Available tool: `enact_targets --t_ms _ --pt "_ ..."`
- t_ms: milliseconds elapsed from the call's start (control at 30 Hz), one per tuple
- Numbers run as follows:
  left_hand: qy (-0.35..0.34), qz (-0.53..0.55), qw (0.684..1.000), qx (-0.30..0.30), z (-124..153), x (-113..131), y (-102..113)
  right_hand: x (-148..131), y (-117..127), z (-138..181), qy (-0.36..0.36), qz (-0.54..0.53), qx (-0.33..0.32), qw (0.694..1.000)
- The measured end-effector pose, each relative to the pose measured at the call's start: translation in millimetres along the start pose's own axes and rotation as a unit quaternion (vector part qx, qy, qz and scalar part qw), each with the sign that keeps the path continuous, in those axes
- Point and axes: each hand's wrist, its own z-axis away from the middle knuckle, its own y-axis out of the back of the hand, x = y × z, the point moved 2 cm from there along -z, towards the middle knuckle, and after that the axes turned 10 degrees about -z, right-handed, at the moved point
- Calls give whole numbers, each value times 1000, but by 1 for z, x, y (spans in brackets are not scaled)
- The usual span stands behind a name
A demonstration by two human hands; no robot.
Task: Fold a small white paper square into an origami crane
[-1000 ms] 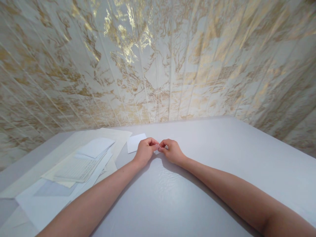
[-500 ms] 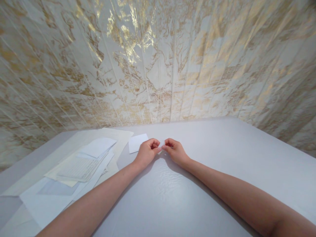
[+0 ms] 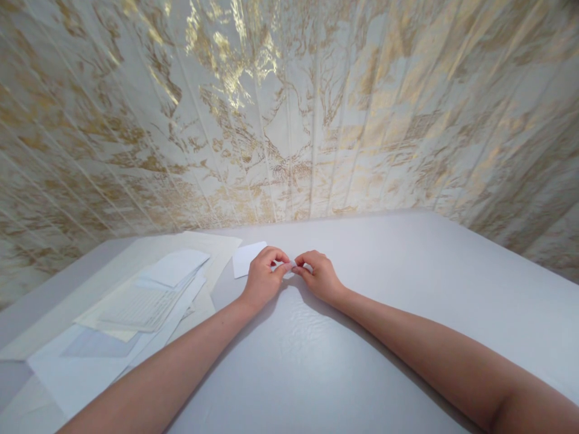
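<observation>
Between my two hands is a small whitish piece of paper, mostly covered by the fingertips. My left hand pinches its left side between thumb and fingers. From the other side my right hand grips it in the same way, the fingertips of both hands almost meeting. Whether the piece is folded I cannot tell. Just behind my left hand, a white paper rectangle lies flat, its right part hidden by the fingers.
On the left of the pale table lies a loose pile of papers, with a sheet of writing, a white folded paper and a bluish sheet. A white and gold patterned curtain hangs along the back edge.
My fingertips have come closer together, and less of the small paper shows between them. My left hand has turned slightly. The view has shifted a little.
</observation>
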Motion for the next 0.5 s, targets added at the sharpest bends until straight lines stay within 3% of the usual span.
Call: enact_targets --t_ms 133,333,500 --pt "35 51 998 -18 1 -2 -3 0 0 -1 -2 -18 5 1000" --pt "130 216 967 -34 3 -2 -11 7 0 -1 -94 -112 29 989" --pt "170 264 949 -20 3 -2 -12 8 -4 0 -136 -227 -1 964"
